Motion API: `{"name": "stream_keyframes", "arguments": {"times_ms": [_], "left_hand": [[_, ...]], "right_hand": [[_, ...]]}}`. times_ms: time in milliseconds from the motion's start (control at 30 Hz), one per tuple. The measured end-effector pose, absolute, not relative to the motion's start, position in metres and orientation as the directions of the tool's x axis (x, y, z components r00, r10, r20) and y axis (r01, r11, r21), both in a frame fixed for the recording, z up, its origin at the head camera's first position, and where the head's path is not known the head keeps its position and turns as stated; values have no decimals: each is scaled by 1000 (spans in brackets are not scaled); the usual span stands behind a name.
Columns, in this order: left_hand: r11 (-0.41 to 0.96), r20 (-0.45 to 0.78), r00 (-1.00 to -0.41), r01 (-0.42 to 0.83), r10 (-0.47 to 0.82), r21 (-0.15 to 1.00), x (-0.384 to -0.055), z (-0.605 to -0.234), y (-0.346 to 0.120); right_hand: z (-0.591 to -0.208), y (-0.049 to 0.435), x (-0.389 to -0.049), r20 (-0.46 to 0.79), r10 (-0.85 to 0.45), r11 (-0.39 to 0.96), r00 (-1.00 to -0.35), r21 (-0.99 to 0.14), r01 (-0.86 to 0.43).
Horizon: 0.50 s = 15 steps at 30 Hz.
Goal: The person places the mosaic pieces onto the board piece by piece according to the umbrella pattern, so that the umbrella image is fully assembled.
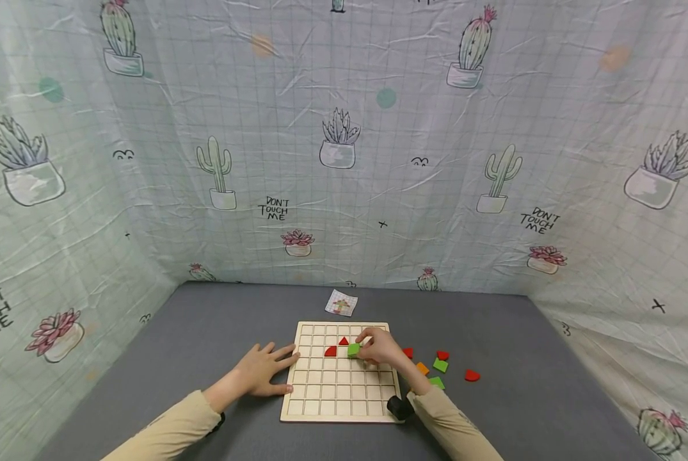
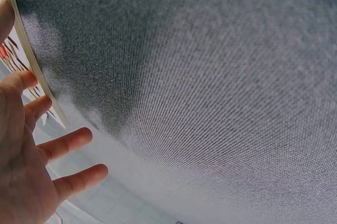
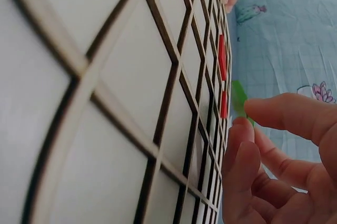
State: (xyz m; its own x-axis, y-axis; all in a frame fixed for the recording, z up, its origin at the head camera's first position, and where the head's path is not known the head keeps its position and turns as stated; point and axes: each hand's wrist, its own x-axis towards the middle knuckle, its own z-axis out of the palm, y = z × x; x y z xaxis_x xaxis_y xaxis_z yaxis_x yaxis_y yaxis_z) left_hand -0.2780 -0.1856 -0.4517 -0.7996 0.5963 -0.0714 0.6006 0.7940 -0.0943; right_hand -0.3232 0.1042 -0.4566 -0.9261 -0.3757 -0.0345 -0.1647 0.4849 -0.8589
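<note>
A light wooden board (image 1: 315, 378) with a grid of square cells lies on the grey table. In it sit a red quarter-round tile (image 1: 331, 351) and a red triangle tile (image 1: 344, 341). My right hand (image 1: 380, 347) pinches a green tile (image 1: 353, 350) between thumb and fingertip, over the cells just right of the red tiles. The right wrist view shows the green tile (image 3: 239, 97) at the fingertips, close to the board's surface. My left hand (image 1: 265, 370) has its fingers spread, with fingertips and thumb at the board's left edge; the left wrist view shows fingers touching that rim (image 2: 37, 68).
Right of the board, several loose tiles lie on the table, among them a red tile (image 1: 472, 375), a green tile (image 1: 440, 365) and an orange tile (image 1: 422, 369). A small picture card (image 1: 341, 303) lies behind the board. A cactus-print curtain (image 1: 344, 192) surrounds the table.
</note>
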Motion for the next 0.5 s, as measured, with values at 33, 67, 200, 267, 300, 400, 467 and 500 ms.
{"name": "stream_keyframes", "arguments": {"times_ms": [33,67,200,267,300,400,467,500], "left_hand": [[796,-73,-801,599,594,-93,-278,-452,-186],[796,-73,-801,598,594,-93,-278,-452,-186],[801,-77,-806,592,587,-92,-279,-452,-185],[802,-80,-808,590,584,-91,-280,-453,-185],[802,-79,-807,591,585,-91,-280,-453,-185],[804,-81,-809,588,583,-90,-280,-453,-185],[803,-81,-808,589,584,-89,-280,-453,-185],[802,-81,-807,590,584,-90,-280,-453,-185]], "right_hand": [[-457,103,-324,-39,-368,485,-929,-860,-156],[-457,102,-324,-39,-363,488,-931,-859,-154],[-460,98,-327,-45,-343,496,-938,-857,-140],[-460,95,-328,-46,-338,501,-940,-855,-138],[-461,94,-328,-43,-337,505,-941,-851,-142],[-461,91,-328,-47,-328,518,-944,-844,-138],[-460,89,-328,-40,-325,532,-945,-834,-147],[-460,88,-328,-38,-325,540,-945,-828,-152]]}}
